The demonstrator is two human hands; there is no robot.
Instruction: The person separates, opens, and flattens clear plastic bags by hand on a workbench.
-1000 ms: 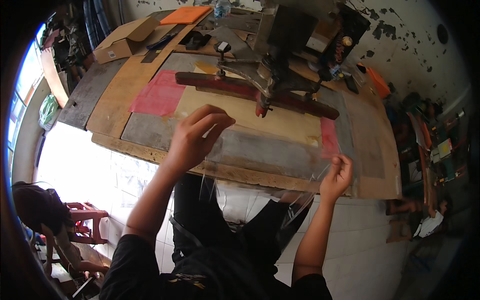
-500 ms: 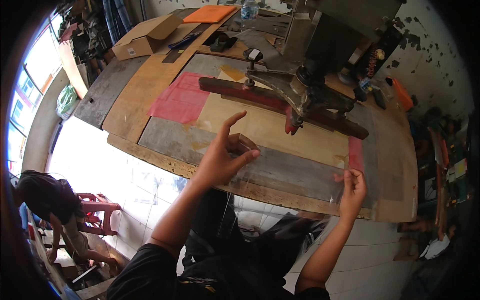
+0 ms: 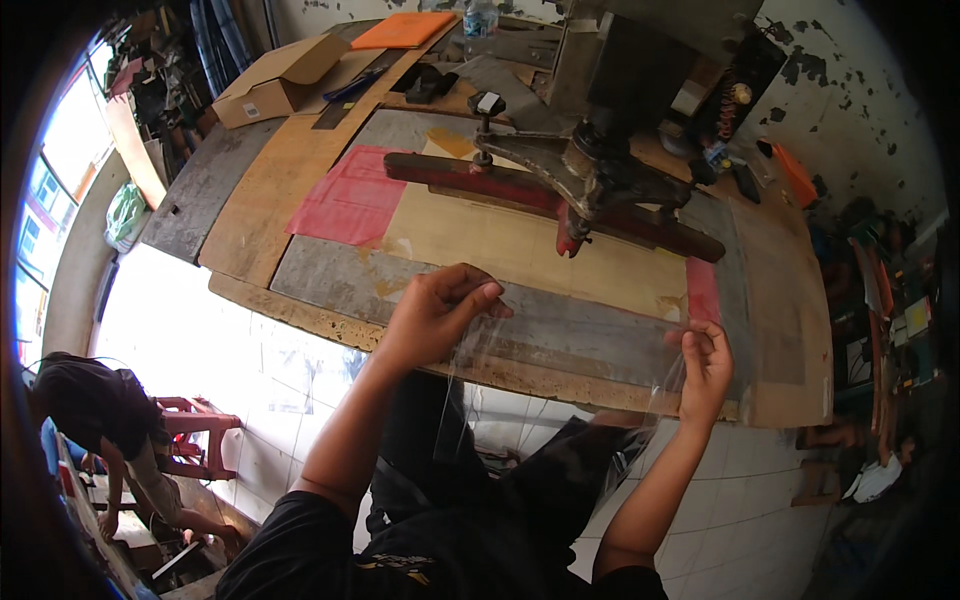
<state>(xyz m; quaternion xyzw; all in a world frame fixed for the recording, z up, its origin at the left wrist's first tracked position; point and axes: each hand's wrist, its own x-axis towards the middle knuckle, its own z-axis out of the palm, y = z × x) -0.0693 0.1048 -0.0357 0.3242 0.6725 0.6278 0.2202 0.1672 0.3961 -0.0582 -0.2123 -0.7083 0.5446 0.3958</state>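
A clear plastic sheet (image 3: 590, 345) is stretched between my hands over the front edge of the worktable, its lower part hanging toward my lap. My left hand (image 3: 436, 312) pinches its left corner between thumb and fingers. At the other end, my right hand (image 3: 706, 362) grips the right corner with bent fingers. Beyond the sheet, a cream board (image 3: 520, 245) lies on a grey metal plate (image 3: 325, 268), with pink sheets (image 3: 350, 200) at its ends. Above the board sits the dark red bar (image 3: 480, 185) of a heavy press (image 3: 585, 160).
A cardboard box (image 3: 285, 85), an orange folder (image 3: 405, 30) and a plastic bottle (image 3: 481, 20) stand at the back left. On the floor at left, a person (image 3: 110, 430) bends beside a red stool (image 3: 200, 430). Peeling wall (image 3: 840, 110) rises at the back right.
My left hand's raised, spread fingers have closed on the sheet's corner. My right hand keeps its grip and has risen slightly. The whole view has shifted a little.
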